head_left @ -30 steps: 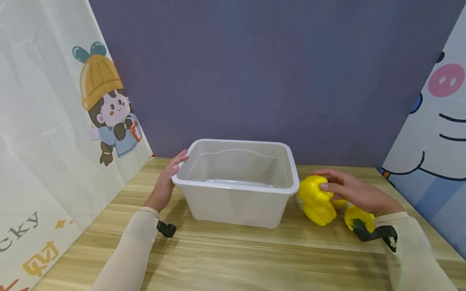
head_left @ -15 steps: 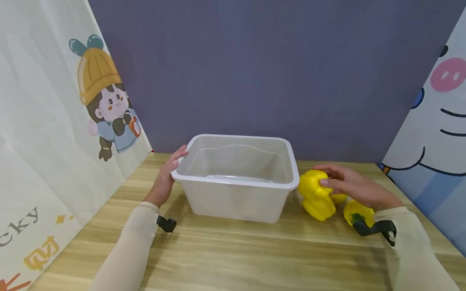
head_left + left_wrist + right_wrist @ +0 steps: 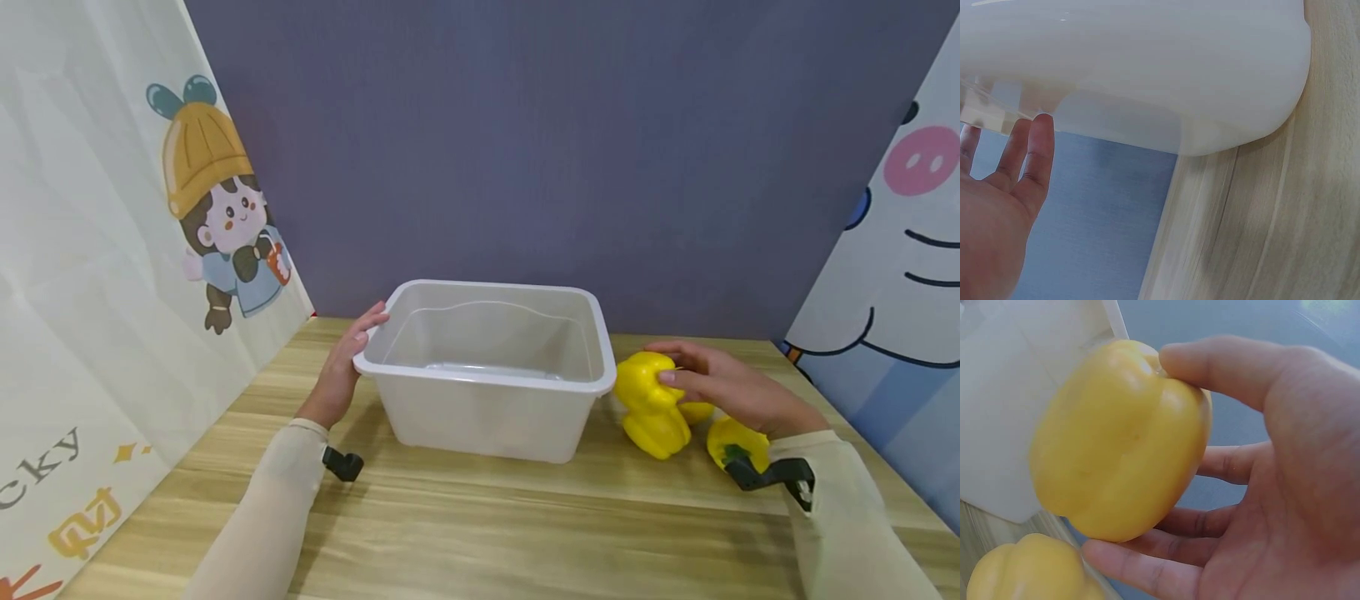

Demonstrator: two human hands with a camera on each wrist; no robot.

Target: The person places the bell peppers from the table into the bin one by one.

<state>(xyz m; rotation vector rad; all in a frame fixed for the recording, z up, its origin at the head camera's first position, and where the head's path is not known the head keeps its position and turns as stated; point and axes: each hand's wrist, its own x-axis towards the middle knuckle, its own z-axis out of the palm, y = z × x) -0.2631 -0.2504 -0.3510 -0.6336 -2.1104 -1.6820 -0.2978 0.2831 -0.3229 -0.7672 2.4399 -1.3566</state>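
Bin (image 3: 483,425) stands upright on desk (image 3: 525,533), near the dark backdrop (image 3: 525,150), open top facing up, so its inside can be reached from above. Left hand (image 3: 345,367) at bin's left rim, fingers fairly straight and touching, not wrapped round it; looks like a light steadying touch, keeping the bin from sliding. Left wrist view: fingertips up against the pale plastic, rest of the palm apart from it.

Right hand (image 3: 731,387) grips a yellow pepper (image 3: 1119,444): thumb near its dimpled end, fingers spread round the far side and underneath. Likely gripped across the ends because the body is wide, smooth and glossy; fingers below would help carry it. Pepper is outside the bin, just beside its right end; its long side faces the bin wall.

Second yellow pepper (image 3: 656,437) directly below the held one in head view; cannot tell if they touch. Another yellow patch (image 3: 699,412) behind, mostly hidden. Pepper with green stem (image 3: 738,442) lies on its side under right forearm, stem toward the wearer. Grouping all of them right of the bin probably suits right-hand pickup. Black wrist mounts (image 3: 343,464) sit over both sleeves (image 3: 258,508).
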